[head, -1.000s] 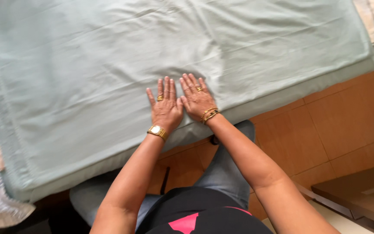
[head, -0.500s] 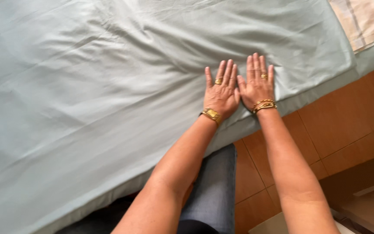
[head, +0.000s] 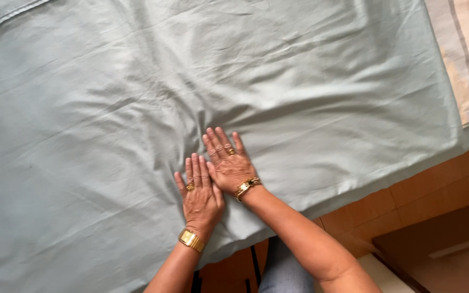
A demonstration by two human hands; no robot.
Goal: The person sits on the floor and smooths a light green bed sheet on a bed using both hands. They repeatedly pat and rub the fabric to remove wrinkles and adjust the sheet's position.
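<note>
A wide pale grey-green sheet (head: 299, 87) lies spread over a bed and is creased around the middle. My left hand (head: 201, 198) rests flat on the sheet, palm down, fingers together, with a gold watch at the wrist. My right hand (head: 229, 163) lies flat beside it, a little farther in, touching the left hand's side, with gold rings and a bracelet. Neither hand grips the cloth. Wrinkles fan out from the fingertips toward the far side.
A striped, patterned cloth (head: 468, 54) lies at the upper right corner of the bed. Orange-brown floor tiles (head: 408, 206) show past the near bed edge. A dark low furniture piece (head: 441, 249) stands at the lower right. My legs in grey trousers (head: 283, 271) are by the bed edge.
Both hands slid across the sheet, pressed flat and side by side, and now lie farther in from the near edge. The view has moved closer, so the sheet fills more of it.
</note>
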